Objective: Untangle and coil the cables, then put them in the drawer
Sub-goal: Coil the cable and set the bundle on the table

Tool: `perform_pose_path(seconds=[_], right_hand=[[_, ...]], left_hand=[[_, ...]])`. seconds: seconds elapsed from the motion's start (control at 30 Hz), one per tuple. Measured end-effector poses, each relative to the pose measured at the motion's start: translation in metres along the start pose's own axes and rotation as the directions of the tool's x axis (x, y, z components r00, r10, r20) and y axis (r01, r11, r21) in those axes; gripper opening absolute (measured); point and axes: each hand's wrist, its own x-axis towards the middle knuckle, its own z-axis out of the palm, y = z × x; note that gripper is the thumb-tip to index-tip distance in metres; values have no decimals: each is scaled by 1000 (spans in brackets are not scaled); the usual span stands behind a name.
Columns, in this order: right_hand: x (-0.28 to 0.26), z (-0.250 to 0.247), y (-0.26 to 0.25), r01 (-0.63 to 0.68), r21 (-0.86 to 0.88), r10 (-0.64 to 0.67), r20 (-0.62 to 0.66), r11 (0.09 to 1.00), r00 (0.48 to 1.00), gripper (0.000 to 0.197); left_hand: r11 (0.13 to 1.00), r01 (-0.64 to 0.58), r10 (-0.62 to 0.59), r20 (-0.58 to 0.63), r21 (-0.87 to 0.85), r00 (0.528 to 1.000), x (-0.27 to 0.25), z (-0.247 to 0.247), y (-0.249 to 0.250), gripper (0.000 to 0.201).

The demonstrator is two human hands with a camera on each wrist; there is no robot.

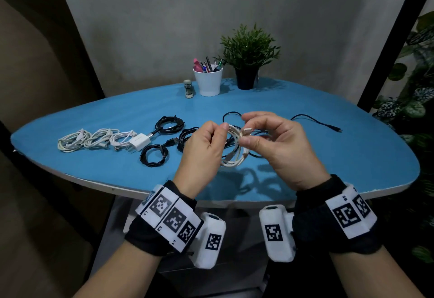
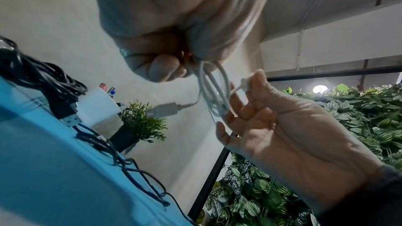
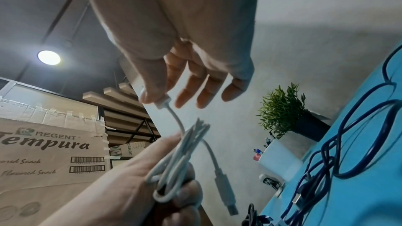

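Above the middle of the blue table (image 1: 328, 161), towards its near edge, both hands work a white cable (image 1: 234, 152) held clear of the surface. The left hand (image 1: 202, 147) has its fingers curled round the bundled loops, gripping them at one side, while the right hand (image 1: 279, 142) pinches the cable's small end plug (image 1: 246, 131) between thumb and forefinger, its other fingers spread loosely. The larger USB plug (image 3: 226, 197) hangs free below the coil. Coiled white cables (image 1: 94, 140) lie near the left edge and coiled black cables (image 1: 164, 138) beside them; a loose black cable (image 1: 314, 121) trails towards the right edge, not yet coiled. The risk, as I judge it, is that the loops spring apart if the left grip slackens while the end is tucked. The dangling plug could also snag the black cables underneath and drag them into a fresh tangle. No drawer is in view.
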Motion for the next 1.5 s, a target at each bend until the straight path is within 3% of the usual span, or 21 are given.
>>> perform_pose_path(seconds=[0.1,0.2,0.37,0.57,0.63,0.73,0.9,1.0,1.1,1.17,1.27,1.4,1.5], right_hand=[[0,-1,-5,44,160,-30,-88,986,996,22],[0,-4,-6,83,202,-49,-169,976,984,18],[4,-7,0,-18,194,72,-274,981,959,16],[4,3,8,-212,61,218,-128,975,967,12],[3,6,10,-248,60,255,-147,967,956,14],[2,7,10,-218,126,240,-203,968,949,12],[-1,6,8,-222,183,236,-58,958,970,9],[-2,4,7,-182,154,192,-49,971,980,18],[0,1,7,-152,89,162,-110,984,981,18],[1,-1,6,-143,74,152,-147,987,977,15],[1,1,6,-132,1,130,-177,991,976,14],[0,4,9,-135,-98,114,-192,986,975,17],[1,3,9,-138,-113,116,-188,984,975,20]], left_hand=[[1000,13,-12,-36,17,999,0,-2,-4,38],[1000,19,-18,-49,21,999,1,-6,-7,37],[995,-94,96,45,-39,994,-1,-8,0,38],[965,-179,206,132,-189,970,-8,-4,4,23],[961,-190,218,126,-199,968,-9,-2,5,23],[967,-179,199,96,-182,975,-9,0,2,23],[986,-99,99,-5,-133,995,-7,0,-2,26],[982,-75,80,17,-176,997,-6,0,-1,29],[925,129,-66,184,-356,981,-7,-1,3,41],[859,331,-196,345,-391,918,-7,-5,3,59],[761,504,-261,518,-409,815,-6,-9,0,73],[659,624,-319,595,-420,738,-7,-10,2,65],[584,683,-374,602,-438,706,-7,-11,3,51]])
